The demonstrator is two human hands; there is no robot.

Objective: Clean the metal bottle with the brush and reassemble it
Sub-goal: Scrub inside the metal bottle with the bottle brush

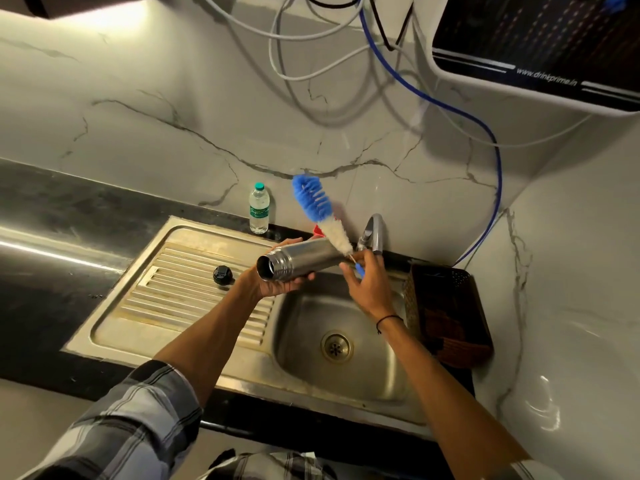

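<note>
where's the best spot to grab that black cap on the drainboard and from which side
Take the black cap by its round rim, coming straight down from above with fingers on opposite sides. It sits alone on the ribbed drainboard, clear of other things, and its low shape leaves little side wall to pinch.

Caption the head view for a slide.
Left hand holds the open metal bottle over the sink; right hand grips the brush.

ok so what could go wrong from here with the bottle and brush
1. The left hand holds the metal bottle sideways over the sink near its open end only; if wet, it might slip and drop.
2. The right hand pinches the brush at its thin handle tip, so control is likely weak.
3. The black cap sits loose on the ribbed drainboard and could get knocked.
</note>
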